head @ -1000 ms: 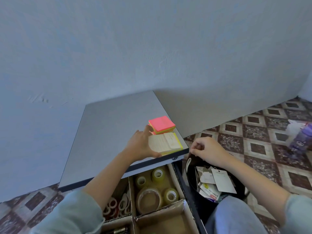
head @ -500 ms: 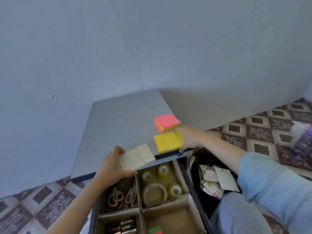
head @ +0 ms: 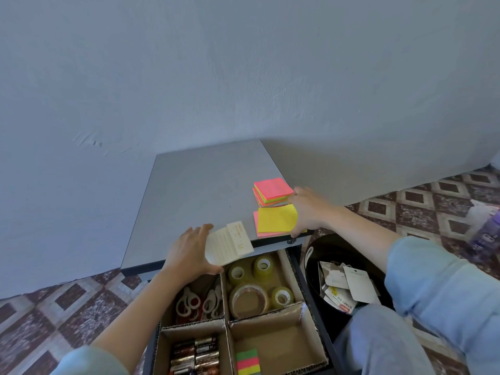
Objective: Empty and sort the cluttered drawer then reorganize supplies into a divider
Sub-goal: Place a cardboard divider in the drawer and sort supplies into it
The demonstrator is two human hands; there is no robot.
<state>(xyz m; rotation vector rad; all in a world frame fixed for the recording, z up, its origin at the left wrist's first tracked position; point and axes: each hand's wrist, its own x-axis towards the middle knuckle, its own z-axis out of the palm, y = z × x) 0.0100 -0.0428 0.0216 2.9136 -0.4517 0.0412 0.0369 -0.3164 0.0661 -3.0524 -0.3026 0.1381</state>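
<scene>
- Head view: my left hand [head: 189, 253] grips a white notepad [head: 230, 246] over the worktop's [head: 194, 190] front edge
- My right hand [head: 308, 212] grasps the yellow sticky pad [head: 276, 219] lying on the worktop, just beside a pink-topped stack [head: 272, 192]
- Below, the cardboard divider [head: 194, 327] holds 4 tape rolls [head: 249, 297]

neon pink sticky stack [head: 272, 191], yellow pad [head: 276, 219], grey desk top [head: 200, 196], brown-and-cream diamond floor tiles [head: 422, 209], pale blue wall [head: 243, 71]
</scene>
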